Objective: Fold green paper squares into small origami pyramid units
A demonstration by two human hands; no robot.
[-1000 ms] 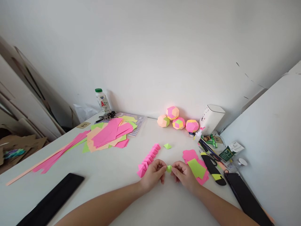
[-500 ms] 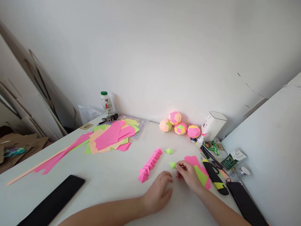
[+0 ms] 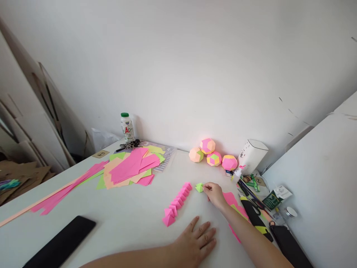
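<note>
My right hand (image 3: pixel 214 194) pinches a small folded green paper piece (image 3: pixel 199 187) at the upper end of a row of folded pink pieces (image 3: pixel 178 201). Whether one or two green pieces are there is hard to tell, since they overlap. Flat on the white table, fingers spread, my left hand (image 3: pixel 196 240) holds nothing and lies to the right of the row's near end. Pink and green sheets (image 3: pixel 234 201) lie partly under my right forearm.
Paper sheets (image 3: pixel 128 165) and a bottle (image 3: pixel 127 128) are at the back left. Several paper balls (image 3: pixel 214 158) rest near the wall. A black case (image 3: pixel 61 242) lies front left; a cutter (image 3: pixel 252 214) and phone (image 3: pixel 288 243) are at the right.
My right hand has moved up and left, bringing the near green piece to the far one. My left hand has opened and laid itself flat on the table. The view has shifted slightly.
</note>
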